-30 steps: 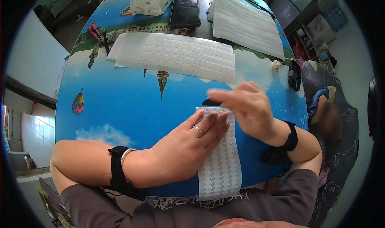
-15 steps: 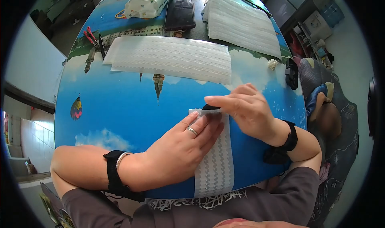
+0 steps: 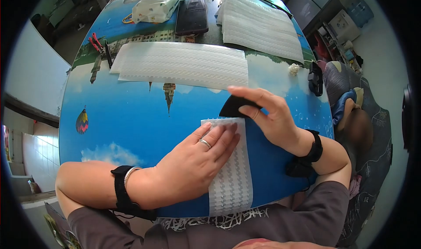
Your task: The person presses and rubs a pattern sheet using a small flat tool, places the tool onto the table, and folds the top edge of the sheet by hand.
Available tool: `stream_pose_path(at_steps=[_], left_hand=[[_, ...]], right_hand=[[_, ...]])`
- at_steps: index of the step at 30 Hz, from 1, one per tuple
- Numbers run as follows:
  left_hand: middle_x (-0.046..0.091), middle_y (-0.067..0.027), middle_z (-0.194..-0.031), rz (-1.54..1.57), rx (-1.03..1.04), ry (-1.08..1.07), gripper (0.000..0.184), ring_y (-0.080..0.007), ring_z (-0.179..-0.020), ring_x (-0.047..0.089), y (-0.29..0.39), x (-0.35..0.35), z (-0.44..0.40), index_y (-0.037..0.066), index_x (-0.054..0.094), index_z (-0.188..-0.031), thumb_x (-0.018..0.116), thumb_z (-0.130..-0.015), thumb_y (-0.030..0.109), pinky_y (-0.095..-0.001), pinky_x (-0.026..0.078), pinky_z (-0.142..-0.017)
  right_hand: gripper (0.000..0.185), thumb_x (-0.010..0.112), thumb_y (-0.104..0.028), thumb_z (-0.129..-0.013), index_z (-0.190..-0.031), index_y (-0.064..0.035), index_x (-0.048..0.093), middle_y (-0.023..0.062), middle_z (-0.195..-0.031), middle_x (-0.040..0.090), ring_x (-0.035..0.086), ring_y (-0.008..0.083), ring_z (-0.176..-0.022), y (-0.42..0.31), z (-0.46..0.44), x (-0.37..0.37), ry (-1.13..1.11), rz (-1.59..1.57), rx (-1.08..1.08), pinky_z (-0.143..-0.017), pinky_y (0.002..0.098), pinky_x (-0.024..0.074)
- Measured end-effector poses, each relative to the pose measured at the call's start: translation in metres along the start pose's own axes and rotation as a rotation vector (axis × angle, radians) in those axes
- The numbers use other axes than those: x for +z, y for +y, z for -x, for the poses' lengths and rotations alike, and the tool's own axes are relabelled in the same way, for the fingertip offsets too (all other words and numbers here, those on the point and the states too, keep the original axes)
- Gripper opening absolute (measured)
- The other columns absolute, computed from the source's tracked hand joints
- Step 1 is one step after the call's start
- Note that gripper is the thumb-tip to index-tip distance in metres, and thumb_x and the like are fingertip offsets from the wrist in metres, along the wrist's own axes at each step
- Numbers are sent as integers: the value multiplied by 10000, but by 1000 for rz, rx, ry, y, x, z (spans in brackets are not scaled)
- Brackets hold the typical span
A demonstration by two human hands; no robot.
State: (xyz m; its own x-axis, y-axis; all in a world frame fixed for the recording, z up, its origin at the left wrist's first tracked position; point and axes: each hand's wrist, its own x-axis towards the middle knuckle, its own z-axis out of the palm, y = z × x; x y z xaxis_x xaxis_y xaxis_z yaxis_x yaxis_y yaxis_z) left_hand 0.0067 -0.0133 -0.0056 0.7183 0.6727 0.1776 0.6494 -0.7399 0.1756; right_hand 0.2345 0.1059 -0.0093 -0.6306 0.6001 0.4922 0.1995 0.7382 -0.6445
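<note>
My left hand (image 3: 193, 165) lies flat with fingers stretched out, pressing the upper end of a white translucent sheet (image 3: 231, 183) with rows of small raised shapes. The sheet runs lengthwise toward the table's near edge. Between the thumb and fingers of my right hand (image 3: 276, 119) is a thin black flat piece (image 3: 232, 106) with a straight lower edge. It stands just beyond the sheet's far end, close to my left fingertips. My right fingers cover part of it, so its full shape is hidden.
Further back lie more white patterned sheets (image 3: 184, 65) and a stack of them (image 3: 263, 27). A phone (image 3: 191, 16), a wipes pack (image 3: 157, 4), red-handled pliers (image 3: 95, 43), a small white cluster (image 3: 294, 69) and a black strap (image 3: 315, 79) surround them. Another person (image 3: 357, 122) is at right.
My right hand has lifted the black piece up from the sheet's far end, so more of it shows. My left hand stays flat on the sheet. The whole view has shifted slightly.
</note>
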Motion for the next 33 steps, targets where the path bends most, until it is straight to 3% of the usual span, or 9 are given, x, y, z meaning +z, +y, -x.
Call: stream_pose_path(at_steps=[3, 5, 10, 17, 21, 23, 27, 29, 33], left_hand=[[458, -262, -1615, -10, -1, -4, 680, -390, -1513, 442, 0, 1, 1, -95, 514, -1527, 569, -895, 148, -531, 357, -1251], [453, -264, -1620, -4, -5, -8, 681, -391, -1515, 440, -1, 0, 1, -96, 509, -1530, 564, -896, 149, -532, 354, -1253], [441, -270, -1630, -8, -6, -19, 690, -393, -1515, 440, 0, -1, 0, -100, 495, -1540, 560, -901, 153, -534, 352, -1254], [432, -276, -1634, 3, 1, -3, 693, -397, -1513, 440, 0, 0, 0, -97, 489, -1545, 565, -903, 150, -541, 345, -1261], [433, -271, -1631, 44, 8, 17, 703, -395, -1521, 430, -1, 6, 0, -94, 481, -1554, 571, -899, 144, -542, 330, -1273], [439, -261, -1629, 69, 5, 34, 710, -392, -1526, 424, 0, 8, -1, -90, 477, -1559, 575, -896, 143, -545, 319, -1280], [455, -245, -1618, 42, 9, 33, 725, -388, -1539, 408, 0, 6, -3, -89, 471, -1563, 588, -891, 155, -550, 300, -1290], [462, -245, -1612, 49, 5, 23, 731, -387, -1545, 402, 0, 6, -3, -91, 470, -1562, 596, -890, 168, -549, 296, -1292], [465, -252, -1607, 82, 1, 39, 741, -384, -1542, 407, 0, 9, -2, -91, 476, -1557, 617, -888, 195, -546, 302, -1286]], right_hand=[[491, 706, 33, -955, -1413, -143, 722, 50, -1056, 801, 719, 222, -918, -2, -2, -4, 12, 8, -48, -867, 360, 558], [479, 707, 34, -954, -1405, -126, 723, 85, -1212, 800, 738, 247, -973, -5, 1, -13, -228, 150, -55, -905, 368, 566], [512, 727, 13, -940, -1401, -211, 739, 10, -970, 798, 702, 171, -858, -2, -4, 0, 27, 45, -37, -842, 326, 532], [495, 739, 4, -932, -1392, -177, 737, 26, -1171, 806, 709, 176, -866, -4, -1, -5, -86, 156, -57, -856, 318, 531], [504, 736, 6, -925, -1387, -195, 747, -35, -918, 780, 680, 162, -831, -8, -6, -2, -6, 110, -124, -833, 306, 501], [467, 730, 53, -915, -1346, -122, 766, 3, -922, 789, 670, 190, -826, -11, -6, -1, -156, 205, -189, -835, 319, 509], [532, 743, -32, -917, -1405, -243, 743, -61, -918, 779, 662, 133, -821, -8, -5, 3, -101, 209, -157, -813, 295, 489], [535, 743, -25, -911, -1400, -243, 746, -60, -908, 775, 666, 132, -827, -4, -5, 4, -19, 151, -158, -817, 299, 491], [529, 739, 6, -913, -1401, -200, 740, -40, -972, 809, 664, 144, -800, -7, -5, 4, -123, 286, -219, -809, 306, 494]])
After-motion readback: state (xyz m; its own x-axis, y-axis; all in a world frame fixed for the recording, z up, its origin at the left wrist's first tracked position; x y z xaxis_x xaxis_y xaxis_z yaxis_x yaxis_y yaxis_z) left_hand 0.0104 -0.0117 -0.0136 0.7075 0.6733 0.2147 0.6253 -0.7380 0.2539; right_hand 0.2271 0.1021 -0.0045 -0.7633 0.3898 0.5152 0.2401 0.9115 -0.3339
